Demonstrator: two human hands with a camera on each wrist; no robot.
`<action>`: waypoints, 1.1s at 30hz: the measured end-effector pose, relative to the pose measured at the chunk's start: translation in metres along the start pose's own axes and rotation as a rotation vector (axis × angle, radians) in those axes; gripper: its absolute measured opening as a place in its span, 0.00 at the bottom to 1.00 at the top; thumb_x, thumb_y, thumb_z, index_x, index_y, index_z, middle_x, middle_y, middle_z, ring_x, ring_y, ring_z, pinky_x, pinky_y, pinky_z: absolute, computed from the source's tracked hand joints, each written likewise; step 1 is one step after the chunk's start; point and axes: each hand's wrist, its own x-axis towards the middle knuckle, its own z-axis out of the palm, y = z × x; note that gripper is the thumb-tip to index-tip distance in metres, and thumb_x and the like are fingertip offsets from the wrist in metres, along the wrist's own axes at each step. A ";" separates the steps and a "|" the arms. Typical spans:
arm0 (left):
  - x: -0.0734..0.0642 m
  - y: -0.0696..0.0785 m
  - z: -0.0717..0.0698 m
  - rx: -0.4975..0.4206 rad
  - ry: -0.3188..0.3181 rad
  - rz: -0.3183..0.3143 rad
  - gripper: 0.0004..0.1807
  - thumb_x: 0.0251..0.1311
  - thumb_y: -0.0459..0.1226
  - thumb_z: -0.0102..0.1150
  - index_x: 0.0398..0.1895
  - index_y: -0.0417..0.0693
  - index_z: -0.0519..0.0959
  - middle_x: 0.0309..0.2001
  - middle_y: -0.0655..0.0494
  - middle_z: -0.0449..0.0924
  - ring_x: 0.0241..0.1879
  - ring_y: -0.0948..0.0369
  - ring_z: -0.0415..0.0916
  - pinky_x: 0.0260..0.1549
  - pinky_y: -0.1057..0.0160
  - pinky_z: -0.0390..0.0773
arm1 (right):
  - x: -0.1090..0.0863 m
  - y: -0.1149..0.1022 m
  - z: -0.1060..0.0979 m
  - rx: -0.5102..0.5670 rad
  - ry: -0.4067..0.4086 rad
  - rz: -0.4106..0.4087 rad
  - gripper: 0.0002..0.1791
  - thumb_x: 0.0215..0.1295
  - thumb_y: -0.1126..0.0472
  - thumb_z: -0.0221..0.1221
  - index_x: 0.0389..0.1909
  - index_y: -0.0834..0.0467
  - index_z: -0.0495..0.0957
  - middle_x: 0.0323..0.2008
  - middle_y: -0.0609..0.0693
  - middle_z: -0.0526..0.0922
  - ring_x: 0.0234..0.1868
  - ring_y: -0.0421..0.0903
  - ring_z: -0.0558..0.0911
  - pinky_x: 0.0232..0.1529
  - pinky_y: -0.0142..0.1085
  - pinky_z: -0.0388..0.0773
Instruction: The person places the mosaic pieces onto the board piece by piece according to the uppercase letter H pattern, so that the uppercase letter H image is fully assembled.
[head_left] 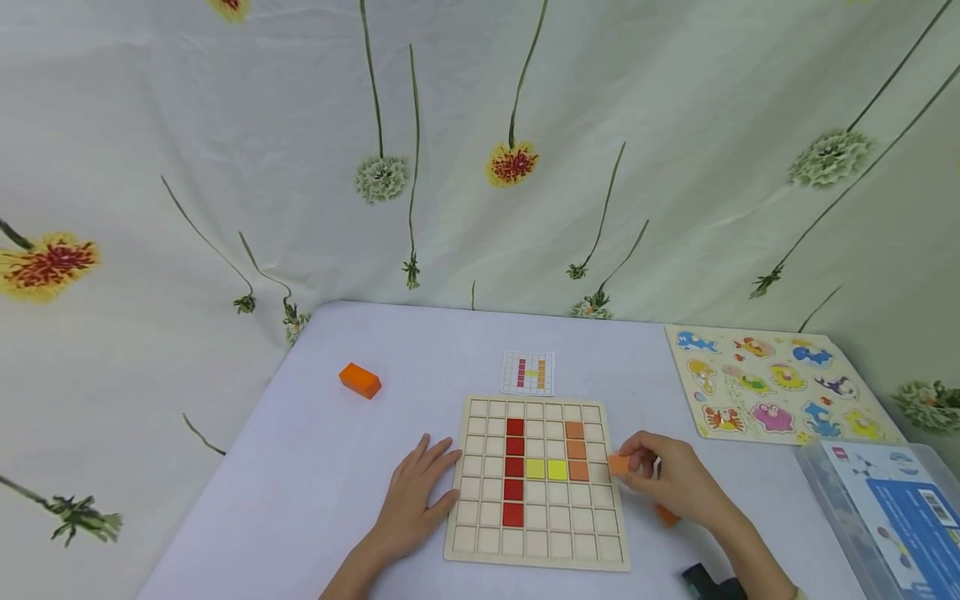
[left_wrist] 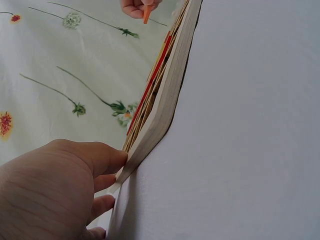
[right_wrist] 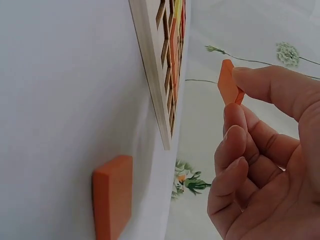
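A wooden grid board (head_left: 537,561) lies on the table. Its cells hold a column of several red tiles (head_left: 514,467), two yellow tiles (head_left: 557,470) in a row and three orange tiles (head_left: 576,450) in a column. My left hand (head_left: 415,498) rests beside the board's left edge, fingers extended; in the left wrist view its thumb touches the rim. Just off the right edge, my right hand (head_left: 667,471) pinches an orange square tile (right_wrist: 227,85) between thumb and fingertips, above the table. Another orange tile (right_wrist: 115,197) lies on the table below that hand, partly hidden in the head view.
A small pattern card (head_left: 512,385) lies behind the board. An orange block (head_left: 360,381) is at the back left. At the right are an animal puzzle board (head_left: 786,388) and a plastic case (head_left: 885,500). A black object (head_left: 708,583) sits by the right forearm.
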 end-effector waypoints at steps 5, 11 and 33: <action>0.000 0.000 0.000 -0.003 0.000 0.001 0.27 0.60 0.37 0.60 0.64 0.47 0.73 0.70 0.48 0.67 0.75 0.42 0.49 0.67 0.36 0.51 | 0.002 -0.001 0.007 0.007 -0.043 -0.045 0.11 0.52 0.67 0.69 0.35 0.57 0.79 0.25 0.41 0.74 0.27 0.33 0.71 0.26 0.27 0.71; -0.001 0.000 0.000 -0.013 0.006 0.004 0.27 0.59 0.37 0.61 0.64 0.47 0.73 0.70 0.48 0.67 0.75 0.42 0.49 0.67 0.36 0.51 | 0.002 -0.003 0.017 0.027 -0.088 -0.092 0.12 0.49 0.68 0.70 0.34 0.56 0.79 0.25 0.40 0.75 0.26 0.33 0.71 0.27 0.27 0.71; 0.000 -0.002 0.000 -0.002 0.014 0.015 0.27 0.59 0.38 0.61 0.64 0.48 0.74 0.69 0.48 0.68 0.75 0.42 0.50 0.67 0.36 0.52 | 0.008 -0.011 0.034 0.057 -0.244 -0.067 0.12 0.50 0.64 0.71 0.33 0.56 0.78 0.24 0.42 0.74 0.24 0.33 0.69 0.24 0.26 0.69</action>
